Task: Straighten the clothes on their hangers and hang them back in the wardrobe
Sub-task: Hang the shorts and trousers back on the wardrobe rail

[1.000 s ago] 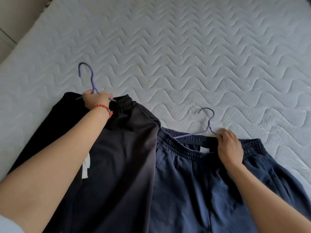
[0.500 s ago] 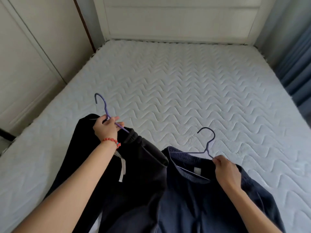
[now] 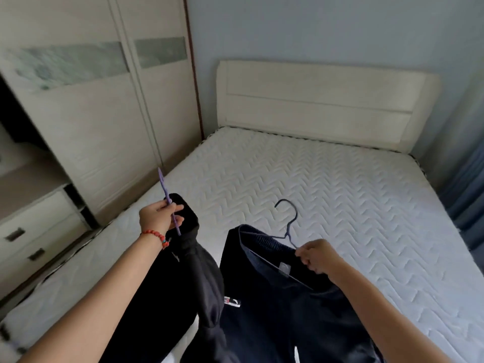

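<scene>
Purple plastic-coated wire is showing between the fingers (image 3: 176,221) of the left hand (image 3: 157,218), which are curling round the neck of a thin purple hanger (image 3: 167,197) and pinching it, its hook pointing up toward the pale sliding-door wardrobe (image 3: 99,121). Black sweatpants (image 3: 193,273) are hanging from that hanger, bunching just below the hand and draping down past the wrist, which is wearing a red bead bracelet (image 3: 154,235). The right hand (image 3: 317,255) is gripping the shoulder of a dark blue wire hanger (image 3: 288,221), fingers folding tightly round the wire, the hook standing upright above the quilted white mattress (image 3: 340,195). Navy blue trousers (image 3: 282,310) with an elastic waistband are hanging on it, just beside the black pair and touching it lower down. Both garments are being held above the near edge of the bed. A cream headboard (image 3: 322,100) is standing at the far end, white drawers (image 3: 36,231) are sitting at the left, and blue curtains (image 3: 468,195) are hanging at the right edge.
</scene>
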{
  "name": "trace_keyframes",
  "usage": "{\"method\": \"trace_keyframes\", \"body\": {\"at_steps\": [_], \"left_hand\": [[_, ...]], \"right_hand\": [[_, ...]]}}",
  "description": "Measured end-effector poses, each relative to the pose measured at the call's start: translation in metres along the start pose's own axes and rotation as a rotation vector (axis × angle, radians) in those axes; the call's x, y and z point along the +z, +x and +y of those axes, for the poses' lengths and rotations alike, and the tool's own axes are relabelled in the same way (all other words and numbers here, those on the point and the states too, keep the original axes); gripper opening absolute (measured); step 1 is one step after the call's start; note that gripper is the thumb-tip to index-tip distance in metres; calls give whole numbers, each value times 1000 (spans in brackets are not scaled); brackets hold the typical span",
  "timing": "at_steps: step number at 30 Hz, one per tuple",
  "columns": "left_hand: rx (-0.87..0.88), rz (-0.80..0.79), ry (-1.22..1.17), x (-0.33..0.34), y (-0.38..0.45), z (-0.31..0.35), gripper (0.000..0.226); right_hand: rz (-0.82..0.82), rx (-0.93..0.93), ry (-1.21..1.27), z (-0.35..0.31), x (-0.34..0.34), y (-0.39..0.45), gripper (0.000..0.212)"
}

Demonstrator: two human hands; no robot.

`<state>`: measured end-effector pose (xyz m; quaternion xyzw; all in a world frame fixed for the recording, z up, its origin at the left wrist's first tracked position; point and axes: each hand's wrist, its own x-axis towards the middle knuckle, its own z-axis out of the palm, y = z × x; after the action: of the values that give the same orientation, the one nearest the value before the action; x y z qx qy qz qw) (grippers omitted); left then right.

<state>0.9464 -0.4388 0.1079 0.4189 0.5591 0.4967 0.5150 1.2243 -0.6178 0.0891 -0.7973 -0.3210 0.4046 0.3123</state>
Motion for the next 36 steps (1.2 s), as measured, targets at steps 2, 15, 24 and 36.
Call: {"method": "trace_keyframes", "body": {"at_steps": [2,15,24,36], "left_hand": [[-38,44,-17,-37,-19,6,30],[-118,306,-149,-296,-164,59,18],[2,540,-78,-475,-223,101,13],[-4,674,32,-703,-197,128,6]], "right_hand": [[-186,22,54,-13,18,-24,17],[-683,-101,329,-126,156,-158,29],[-758,-281,324,-216,303,-234,24],[-773,-442,302,-308,495,-304,13]]}}
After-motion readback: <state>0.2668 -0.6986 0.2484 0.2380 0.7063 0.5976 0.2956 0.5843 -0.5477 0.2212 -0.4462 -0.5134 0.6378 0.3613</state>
